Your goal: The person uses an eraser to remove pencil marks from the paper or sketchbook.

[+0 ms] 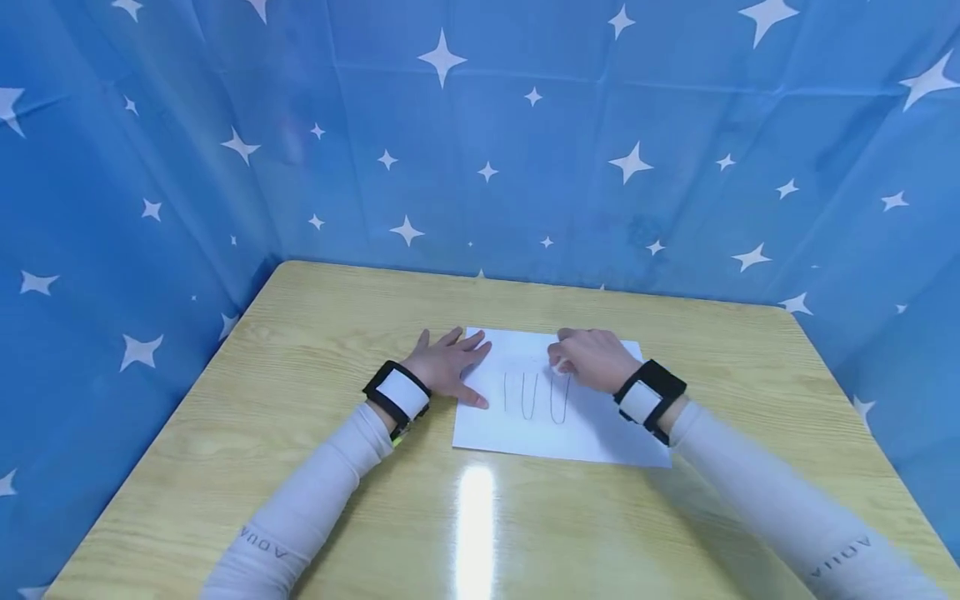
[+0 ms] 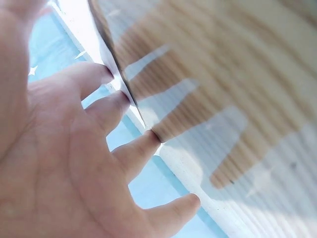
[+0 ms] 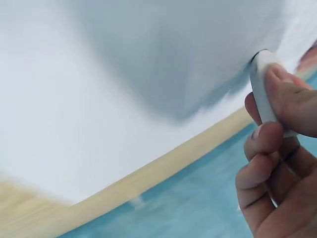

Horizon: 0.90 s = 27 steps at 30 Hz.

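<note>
A white sheet of paper lies on the table, with several thin dark lines on it, some joined at the bottom into long U shapes. My left hand is spread at the paper's left edge, its fingers straight and apart; the left wrist view shows the fingertips right at that edge. Over the upper ends of the right-hand lines, my right hand pinches a white eraser between thumb and fingers. The eraser's tip meets the paper, with a dark mark at that end.
The light wooden table reflects a bright strip of light in front of the paper. Blue curtains with white stars hang behind and at both sides. Both wrists wear black bands, above pale sleeves.
</note>
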Each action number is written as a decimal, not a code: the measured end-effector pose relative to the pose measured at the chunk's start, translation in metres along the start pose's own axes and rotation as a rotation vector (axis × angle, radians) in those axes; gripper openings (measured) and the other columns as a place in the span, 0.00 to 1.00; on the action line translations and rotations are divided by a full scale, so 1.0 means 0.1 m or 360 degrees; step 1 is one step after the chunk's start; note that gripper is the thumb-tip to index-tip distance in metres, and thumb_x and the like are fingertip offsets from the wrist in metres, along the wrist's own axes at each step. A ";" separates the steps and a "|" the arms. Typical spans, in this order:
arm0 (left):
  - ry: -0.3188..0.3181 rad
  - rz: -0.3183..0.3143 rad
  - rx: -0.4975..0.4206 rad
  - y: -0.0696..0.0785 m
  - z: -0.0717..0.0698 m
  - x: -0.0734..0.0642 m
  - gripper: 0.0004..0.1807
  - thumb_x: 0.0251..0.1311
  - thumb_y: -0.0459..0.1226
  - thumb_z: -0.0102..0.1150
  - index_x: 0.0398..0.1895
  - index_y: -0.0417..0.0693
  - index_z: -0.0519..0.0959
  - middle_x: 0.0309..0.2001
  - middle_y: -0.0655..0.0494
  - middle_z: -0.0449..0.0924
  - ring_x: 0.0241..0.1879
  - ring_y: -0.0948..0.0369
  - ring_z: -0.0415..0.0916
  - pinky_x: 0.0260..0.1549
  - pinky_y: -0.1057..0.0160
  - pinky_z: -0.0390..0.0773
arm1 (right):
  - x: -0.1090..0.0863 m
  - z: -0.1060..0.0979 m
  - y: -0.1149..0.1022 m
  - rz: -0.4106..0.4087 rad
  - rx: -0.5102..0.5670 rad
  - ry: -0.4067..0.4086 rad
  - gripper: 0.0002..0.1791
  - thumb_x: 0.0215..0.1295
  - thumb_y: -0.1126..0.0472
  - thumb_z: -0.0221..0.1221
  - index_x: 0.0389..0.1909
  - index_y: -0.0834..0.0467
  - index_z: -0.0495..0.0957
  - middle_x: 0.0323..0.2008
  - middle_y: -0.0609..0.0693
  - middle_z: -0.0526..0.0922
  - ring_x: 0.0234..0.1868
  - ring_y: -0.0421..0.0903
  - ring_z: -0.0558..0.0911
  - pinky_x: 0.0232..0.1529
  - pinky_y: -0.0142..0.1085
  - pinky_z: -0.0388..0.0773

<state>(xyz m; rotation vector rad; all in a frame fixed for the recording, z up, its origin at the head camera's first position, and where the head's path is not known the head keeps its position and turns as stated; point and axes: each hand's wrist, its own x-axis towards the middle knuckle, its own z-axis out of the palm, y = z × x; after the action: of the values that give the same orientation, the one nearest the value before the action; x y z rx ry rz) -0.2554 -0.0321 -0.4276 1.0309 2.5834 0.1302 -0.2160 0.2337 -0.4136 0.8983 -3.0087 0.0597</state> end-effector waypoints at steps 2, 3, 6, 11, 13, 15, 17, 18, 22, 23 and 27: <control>-0.0010 0.0000 -0.0008 -0.02 -0.05 -0.02 0.57 0.47 0.68 0.58 0.77 0.56 0.48 0.78 0.55 0.40 0.73 0.47 0.33 0.64 0.27 0.37 | -0.07 -0.01 0.10 0.0050 0.0029 0.0001 0.07 0.56 0.67 0.65 0.32 0.52 0.86 0.27 0.47 0.79 0.23 0.40 0.72 0.24 0.37 0.77; -0.0017 0.0005 -0.0009 -0.03 -0.05 -0.03 0.57 0.47 0.68 0.58 0.77 0.55 0.47 0.78 0.55 0.40 0.73 0.47 0.33 0.64 0.27 0.37 | -0.07 -0.01 0.12 0.0053 0.0033 -0.0008 0.07 0.56 0.67 0.65 0.31 0.52 0.86 0.27 0.47 0.80 0.23 0.40 0.73 0.25 0.38 0.77; -0.0038 0.0010 -0.0018 -0.02 -0.01 -0.01 0.57 0.48 0.68 0.58 0.77 0.55 0.48 0.78 0.54 0.40 0.73 0.46 0.33 0.64 0.26 0.38 | 0.09 0.01 0.00 0.0070 0.0068 -0.0040 0.05 0.56 0.65 0.67 0.32 0.52 0.86 0.28 0.46 0.81 0.26 0.40 0.74 0.30 0.39 0.80; -0.0064 0.0028 -0.0074 0.02 0.08 -0.01 0.55 0.49 0.67 0.58 0.77 0.58 0.48 0.78 0.55 0.40 0.73 0.47 0.33 0.63 0.26 0.38 | 0.43 0.10 -0.40 -0.0100 0.0079 -0.0014 0.09 0.58 0.62 0.66 0.39 0.51 0.87 0.32 0.48 0.81 0.27 0.41 0.77 0.32 0.38 0.81; -0.0058 0.0036 -0.0086 0.03 0.09 -0.01 0.55 0.49 0.67 0.57 0.77 0.58 0.47 0.78 0.55 0.39 0.73 0.47 0.32 0.64 0.26 0.38 | 0.44 0.12 -0.45 -0.0162 0.0002 0.0001 0.08 0.58 0.62 0.65 0.39 0.52 0.87 0.31 0.49 0.81 0.25 0.41 0.77 0.29 0.38 0.81; -0.0031 0.0038 -0.0077 0.03 0.05 -0.02 0.56 0.49 0.68 0.57 0.77 0.58 0.47 0.78 0.56 0.38 0.73 0.47 0.32 0.64 0.26 0.38 | 0.38 0.08 -0.40 -0.0162 -0.0067 0.0023 0.07 0.57 0.63 0.66 0.37 0.52 0.86 0.30 0.49 0.80 0.23 0.42 0.75 0.26 0.38 0.80; -0.0008 0.0026 -0.0043 0.00 0.01 -0.04 0.56 0.48 0.69 0.57 0.77 0.57 0.46 0.78 0.56 0.38 0.73 0.48 0.32 0.64 0.27 0.38 | 0.26 0.03 -0.28 -0.0117 -0.0111 0.0040 0.05 0.55 0.64 0.67 0.34 0.52 0.86 0.28 0.49 0.79 0.20 0.42 0.73 0.23 0.38 0.78; 0.0000 0.0015 -0.0031 -0.01 -0.03 -0.06 0.57 0.48 0.69 0.57 0.77 0.57 0.46 0.78 0.56 0.38 0.73 0.48 0.32 0.64 0.27 0.37 | 0.19 0.01 -0.20 -0.0088 -0.0117 0.0049 0.05 0.55 0.64 0.67 0.32 0.52 0.85 0.27 0.49 0.78 0.19 0.42 0.72 0.22 0.38 0.76; -0.0004 -0.0017 0.0000 -0.08 -0.11 -0.10 0.57 0.48 0.68 0.57 0.77 0.57 0.46 0.78 0.56 0.38 0.73 0.47 0.31 0.64 0.27 0.36 | 0.00 -0.05 0.03 0.0015 -0.0061 0.0049 0.07 0.53 0.67 0.68 0.31 0.52 0.85 0.26 0.48 0.78 0.20 0.41 0.70 0.22 0.38 0.76; -0.0015 -0.0020 0.0003 -0.10 -0.12 -0.11 0.57 0.48 0.68 0.57 0.77 0.57 0.46 0.78 0.56 0.38 0.73 0.47 0.31 0.64 0.27 0.36 | -0.01 -0.06 0.04 0.0028 -0.0043 0.0043 0.07 0.53 0.68 0.68 0.30 0.52 0.85 0.26 0.48 0.78 0.21 0.41 0.71 0.24 0.38 0.77; -0.0050 -0.0006 0.0025 -0.11 -0.10 -0.10 0.56 0.49 0.68 0.56 0.77 0.56 0.46 0.78 0.54 0.38 0.73 0.46 0.32 0.64 0.26 0.38 | 0.17 -0.06 -0.10 0.0039 0.0067 0.0024 0.05 0.55 0.65 0.67 0.32 0.52 0.86 0.28 0.47 0.80 0.24 0.40 0.74 0.30 0.39 0.79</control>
<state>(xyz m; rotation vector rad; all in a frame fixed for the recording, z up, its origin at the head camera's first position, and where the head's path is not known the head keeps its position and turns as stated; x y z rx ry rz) -0.2592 -0.0463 -0.4174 1.0257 2.5619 0.0926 -0.2250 0.2159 -0.4075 0.8604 -3.0158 0.1300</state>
